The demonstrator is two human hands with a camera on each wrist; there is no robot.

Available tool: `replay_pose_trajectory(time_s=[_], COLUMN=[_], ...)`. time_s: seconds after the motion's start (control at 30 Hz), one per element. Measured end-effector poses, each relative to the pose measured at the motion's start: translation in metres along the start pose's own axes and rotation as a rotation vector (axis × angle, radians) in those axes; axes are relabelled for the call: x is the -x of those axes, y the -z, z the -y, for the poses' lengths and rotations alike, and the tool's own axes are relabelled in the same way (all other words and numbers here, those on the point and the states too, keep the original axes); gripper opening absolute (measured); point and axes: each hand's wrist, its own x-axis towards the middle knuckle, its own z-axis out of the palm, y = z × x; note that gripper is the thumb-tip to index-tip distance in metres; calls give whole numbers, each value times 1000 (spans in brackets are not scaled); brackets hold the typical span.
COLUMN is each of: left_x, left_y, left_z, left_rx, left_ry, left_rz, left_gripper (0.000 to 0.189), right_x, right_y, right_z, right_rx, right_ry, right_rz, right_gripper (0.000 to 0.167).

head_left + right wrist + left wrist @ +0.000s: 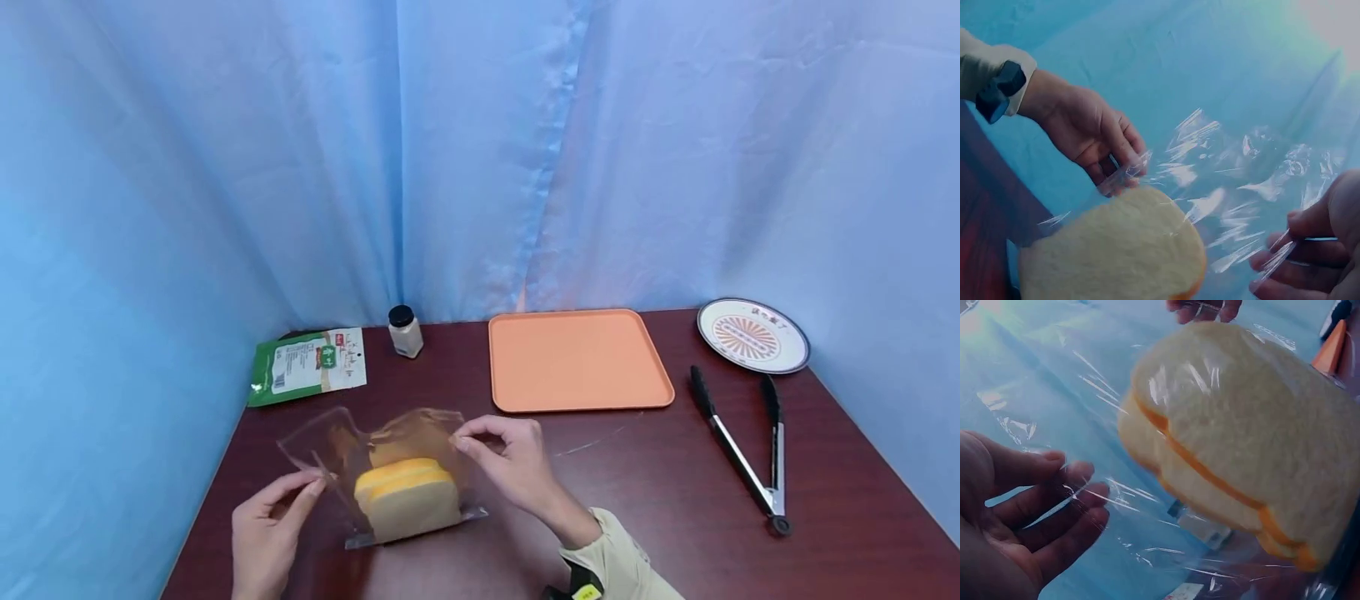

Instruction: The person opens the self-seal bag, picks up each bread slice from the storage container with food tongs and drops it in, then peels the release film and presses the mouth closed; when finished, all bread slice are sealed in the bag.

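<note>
Slices of bread (416, 507) with orange-yellow crusts stand inside a clear plastic bag (420, 423) at the near left of the table. My left hand (272, 523) pinches the bag's left edge between thumb and fingertips. On the other side, my right hand (512, 460) pinches the bag's upper right edge. The left wrist view shows the bread (1254, 412) through shiny film, with the left hand (1035, 512) beside it. In the right wrist view, the film stretches between the left hand (1094, 137) and the right hand (1313, 244), above the bread (1116, 250).
Behind the bag lie a green and white packet (307, 365) and a black-capped jar (406, 332). An orange tray (581, 360) sits at the back centre. To the right are black-handled metal tongs (742, 454) and a patterned plate (753, 335). Blue curtains (480, 150) enclose the table.
</note>
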Motion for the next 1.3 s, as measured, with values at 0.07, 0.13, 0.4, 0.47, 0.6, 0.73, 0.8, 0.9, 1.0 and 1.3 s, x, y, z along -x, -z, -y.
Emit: replay_pose_trajectory(time_s=[0.07,0.13,0.4,0.47,0.6,0.73,0.8,0.9,1.0,1.3], left_x=[4,6,6,5,7,9,10,12,12,14], left_y=[-2,-4,-11,-13,-12,-11,-11,-12,-12,-11], left_z=[0,0,-2,-1,2,4,4,2,-1,-8], left_rx=[-13,3,109,126,164,210,213,235,256,163], left_ry=[-40,-74,-120,-112,-150,-189,-187,-215,-219,-145], left_rz=[-4,-7,3,0,-5,12,22,22,20,28], left_gripper=[14,13,15,15,13,14,14,13,13,15], right_x=[3,4,5,6,8,8,8,10,10,10], right_y=[3,7,16,17,18,19,20,22,23,27], right_z=[1,1,-4,-6,-6,-4,-4,-3,-2,2], right_rx=[-6,-11,-57,-64,-78,-100,-109,-111,-98,-116], right_ry=[42,77,80,52,44,59,67,93,108,113], right_rz=[-3,-16,-55,-45,-25,-26,-28,-36,-46,-52], right_gripper=[4,3,8,7,6,7,8,9,10,12])
